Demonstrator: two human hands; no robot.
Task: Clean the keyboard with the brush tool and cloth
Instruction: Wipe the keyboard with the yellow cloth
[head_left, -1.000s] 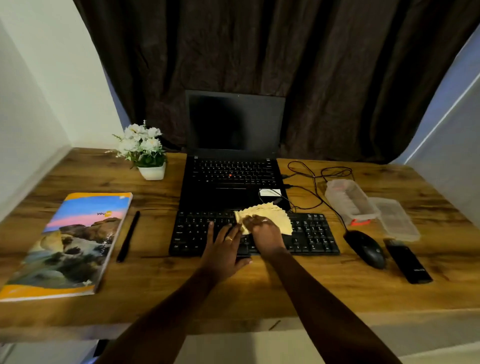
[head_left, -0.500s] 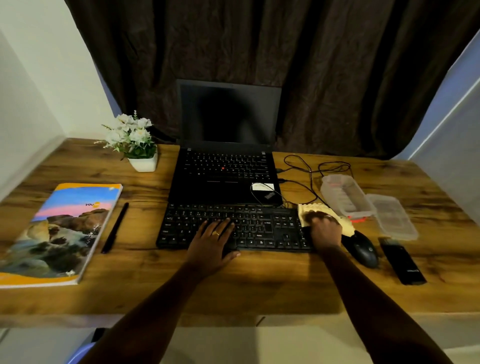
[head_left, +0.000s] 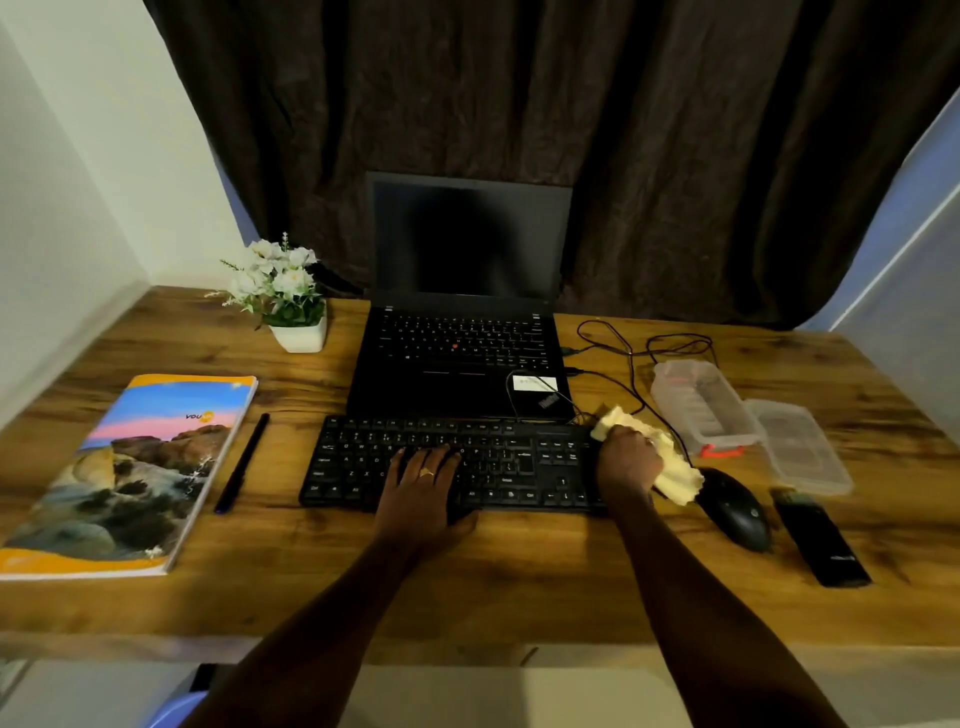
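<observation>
Wooden desk (head_left: 519, 582) with dark grain carries our black keyboard (head_left: 457, 462), flat and rectangular, just before the open laptop (head_left: 462, 358). Our left hand (head_left: 423, 483) lies open, fingers spread on the keys. Our right hand (head_left: 626, 462) presses a crumpled yellow cloth (head_left: 672, 467) on the keyboard's right end, near the rounded mouse (head_left: 735, 512).

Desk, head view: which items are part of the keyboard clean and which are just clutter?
In the job:
keyboard
yellow cloth, gripped by the right hand
left hand, flat on the keys

Lying about:
laptop
mouse
notebook
pen
flower pot
clear container and lid
</observation>
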